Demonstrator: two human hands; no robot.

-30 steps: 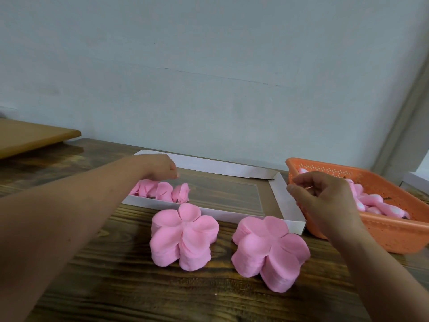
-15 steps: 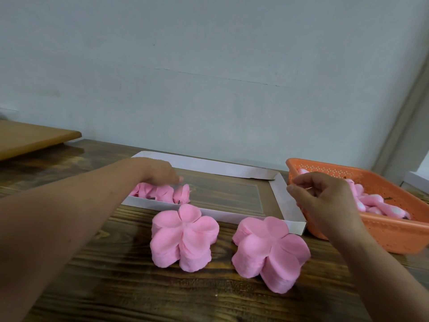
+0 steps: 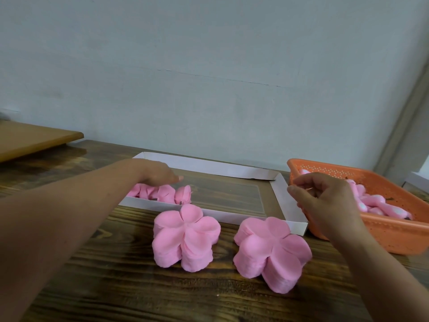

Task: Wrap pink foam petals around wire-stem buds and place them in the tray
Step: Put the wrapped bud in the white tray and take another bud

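- Head view: your left hand reaches over the white tray, fingers nearly straight, just above the finished blooms at its left end; whether it touches them cannot be told.
- Your right hand hovers at the orange basket, fingertips pinched; what they pinch is too small to tell.
- Wire-stem buds lie in that basket.
- Two stacks of pink foam petals stand on the bench, just before the tray.
- Judgement: set blooms close together, leaving room rightward.
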